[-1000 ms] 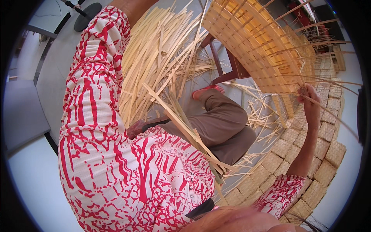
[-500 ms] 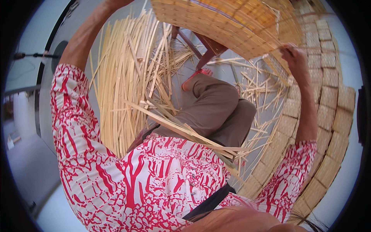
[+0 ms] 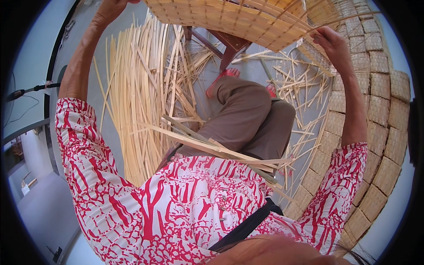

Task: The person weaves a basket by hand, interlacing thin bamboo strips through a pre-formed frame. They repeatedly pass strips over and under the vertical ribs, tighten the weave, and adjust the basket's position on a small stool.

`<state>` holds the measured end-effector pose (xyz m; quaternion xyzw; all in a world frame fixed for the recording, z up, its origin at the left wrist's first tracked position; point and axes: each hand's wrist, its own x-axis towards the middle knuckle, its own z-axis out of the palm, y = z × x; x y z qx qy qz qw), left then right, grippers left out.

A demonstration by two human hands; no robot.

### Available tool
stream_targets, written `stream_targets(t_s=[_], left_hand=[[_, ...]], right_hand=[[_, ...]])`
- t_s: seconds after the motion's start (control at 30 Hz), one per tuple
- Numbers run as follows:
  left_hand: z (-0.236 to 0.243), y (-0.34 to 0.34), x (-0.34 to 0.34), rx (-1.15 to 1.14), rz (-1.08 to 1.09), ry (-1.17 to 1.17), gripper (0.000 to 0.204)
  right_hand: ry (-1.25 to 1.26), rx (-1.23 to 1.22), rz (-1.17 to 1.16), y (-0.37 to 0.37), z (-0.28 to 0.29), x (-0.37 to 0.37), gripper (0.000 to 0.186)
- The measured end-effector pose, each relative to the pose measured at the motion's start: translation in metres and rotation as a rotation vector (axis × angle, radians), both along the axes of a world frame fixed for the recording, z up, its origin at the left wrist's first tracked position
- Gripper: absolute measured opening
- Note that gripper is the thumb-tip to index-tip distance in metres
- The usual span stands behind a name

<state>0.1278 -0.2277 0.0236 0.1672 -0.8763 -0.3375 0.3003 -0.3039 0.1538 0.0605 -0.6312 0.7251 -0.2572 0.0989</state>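
A large woven basket of flat tan strips spans the top of the view, its far part cut off by the frame. Loose strip ends stick out at its right side. My right hand pinches the basket's right edge between thumb and fingers. At the top left, my left hand reaches the basket's left corner with fingers closed on it, though the fingertips are partly cut off. A few split strips lie across my lap.
A thick pile of long strips covers the floor to the left. Short offcuts are scattered right of my feet. Several rows of small woven boxes line the right side. A dark red wooden stool stands beneath the basket.
The basket has shifted left and slightly up, with both my hands on it. My left hand has moved left; the right hand has risen. The view has also shifted slightly.
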Motion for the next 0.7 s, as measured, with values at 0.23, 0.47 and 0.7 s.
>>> stream_targets(t_s=[0.23, 0.47, 0.7], left_hand=[[-0.003, 0.012, 0.003, -0.145, 0.176, -0.019, 0.018], [-0.014, 0.013, 0.001, -0.237, 0.251, 0.254, 0.018], [-0.02, 0.033, 0.003, -0.134, 0.426, 0.374, 0.015]], right_hand=[[0.138, -0.002, -0.019, -0.003, 0.001, 0.005, 0.015], [0.089, 0.027, -0.102, 0.013, 0.007, 0.014, 0.011], [0.249, -0.053, -0.018, 0.006, 0.011, 0.026, 0.009]])
